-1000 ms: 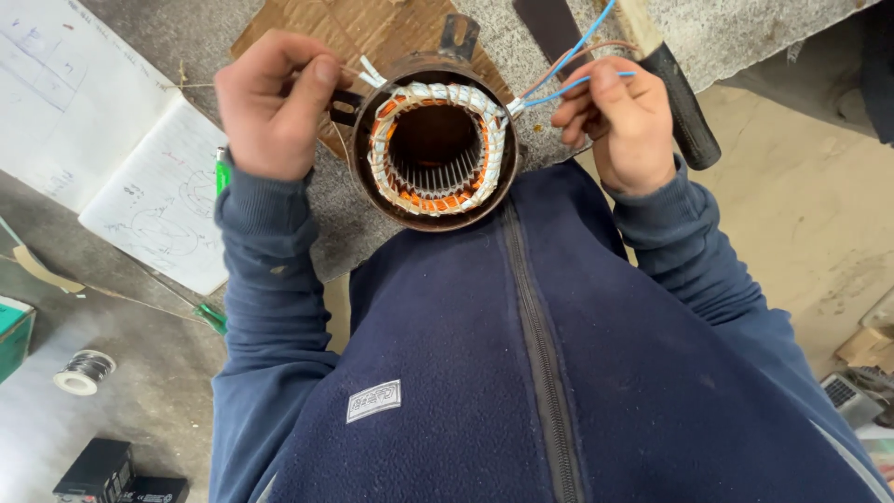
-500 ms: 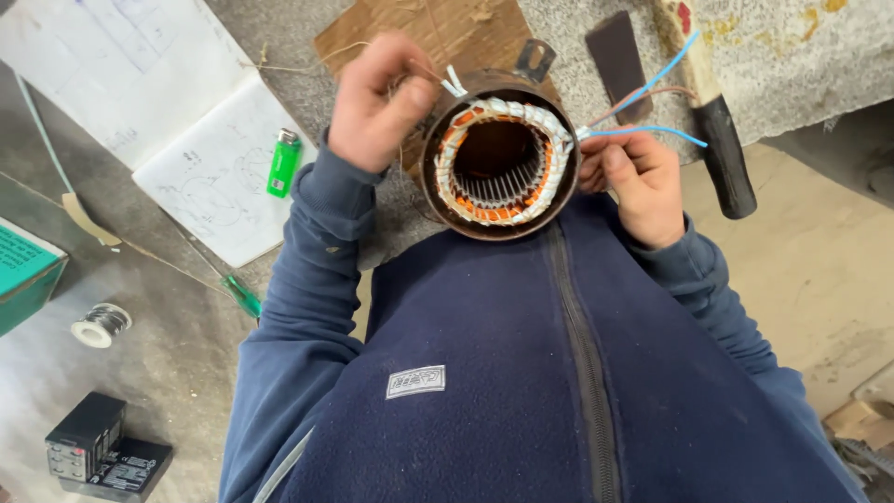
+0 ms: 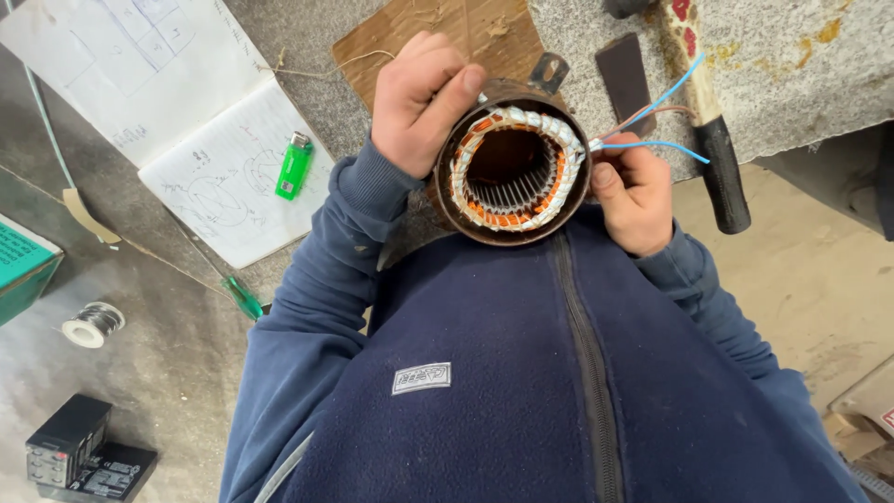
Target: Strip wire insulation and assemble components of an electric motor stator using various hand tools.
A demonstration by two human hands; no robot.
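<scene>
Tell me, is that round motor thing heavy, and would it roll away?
Probably heavy for its size: the motor stator is a thick metal shell packed with copper windings. Being round, it could roll if laid sideways. The left hand and right hand both steady it.

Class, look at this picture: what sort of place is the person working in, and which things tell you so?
Probably a small electrical repair workshop: a motor stator with copper windings held in both hands, a hammer on the rough bench, and a spool of wire.

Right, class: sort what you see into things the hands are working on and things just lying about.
In hand:
- left hand gripping the motor stator
- right hand at the blue wires

Lying about:
- green lighter
- open notebook
- hammer
- solder spool
- green screwdriver
</scene>
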